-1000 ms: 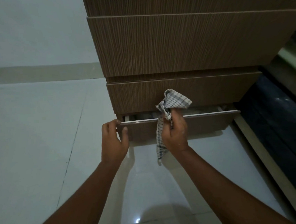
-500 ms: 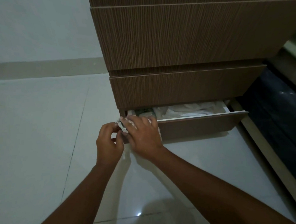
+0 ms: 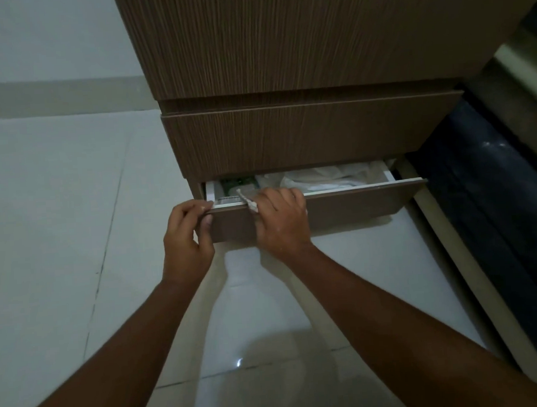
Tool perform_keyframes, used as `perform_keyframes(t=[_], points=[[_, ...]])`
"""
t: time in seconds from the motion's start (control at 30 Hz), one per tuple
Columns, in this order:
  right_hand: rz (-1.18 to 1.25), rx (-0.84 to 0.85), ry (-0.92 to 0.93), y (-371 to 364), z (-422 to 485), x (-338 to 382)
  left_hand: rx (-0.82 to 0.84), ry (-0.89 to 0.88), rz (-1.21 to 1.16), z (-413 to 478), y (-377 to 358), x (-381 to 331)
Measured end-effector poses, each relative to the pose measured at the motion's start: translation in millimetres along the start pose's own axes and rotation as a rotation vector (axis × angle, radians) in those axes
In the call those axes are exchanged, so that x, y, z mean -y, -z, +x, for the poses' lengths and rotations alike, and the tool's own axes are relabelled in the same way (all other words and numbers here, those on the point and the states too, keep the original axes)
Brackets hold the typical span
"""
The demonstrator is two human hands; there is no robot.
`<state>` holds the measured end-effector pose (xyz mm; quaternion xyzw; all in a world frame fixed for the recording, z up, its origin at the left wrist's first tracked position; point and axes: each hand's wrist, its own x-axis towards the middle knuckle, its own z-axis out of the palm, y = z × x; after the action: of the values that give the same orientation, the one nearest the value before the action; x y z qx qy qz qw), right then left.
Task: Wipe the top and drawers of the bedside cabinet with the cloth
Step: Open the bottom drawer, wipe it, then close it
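Presently looking down past both forearms at the bedside cabinet [image 3: 282, 45], brown wood grain, standing on a pale tiled floor [image 3: 57, 216].

- Bottom drawer [image 3: 355, 204] pulled part-way out. The middle drawer [image 3: 304, 135] above it is closed.
- Inside the open drawer: crumpled white material [image 3: 322, 178] across the middle and right, and something green [image 3: 239, 183] at the left end. Too dim to say what either is.
- Left hand [image 3: 186, 239]: grips the left corner of the drawer front. Fingers are curled over its top edge and the thumb is pressed against the outer face.
- Right hand [image 3: 282, 221]: just beside the left, laid over the top edge of the drawer front, knuckles up, fingers bent down over the rim toward the inside.
- Cloth [image 3: 251, 206]: bunched under the right hand and held against the drawer's top edge. Only a short twisted strip shows, running out past the index-finger side and across the rim. The rest is hidden by the hand.
- Right of the cabinet: a dark, glossy surface [image 3: 497, 205] beside a pale strip along the floor. Cannot tell what it belongs to.
- Small bright glint of light on the tiles between the forearms.
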<state>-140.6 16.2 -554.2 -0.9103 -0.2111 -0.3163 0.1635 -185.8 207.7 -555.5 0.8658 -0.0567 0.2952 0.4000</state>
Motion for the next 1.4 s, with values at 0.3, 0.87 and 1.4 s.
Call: perform_keyframes(t=[0.3, 0.87, 1.4], points=[[-0.068, 0.022, -0.12, 41, -18, -92, -0.052, -0.03, 0.031, 0, -1, -2], [0.154, -0.163, -0.776, 111, -19, -221, -0.01, 0.024, 0.033, 2, -7, -12], [0.349, 0.045, -0.222, 28, 36, 46, 0.033, 0.207, 0.009, 1, 10, -5]])
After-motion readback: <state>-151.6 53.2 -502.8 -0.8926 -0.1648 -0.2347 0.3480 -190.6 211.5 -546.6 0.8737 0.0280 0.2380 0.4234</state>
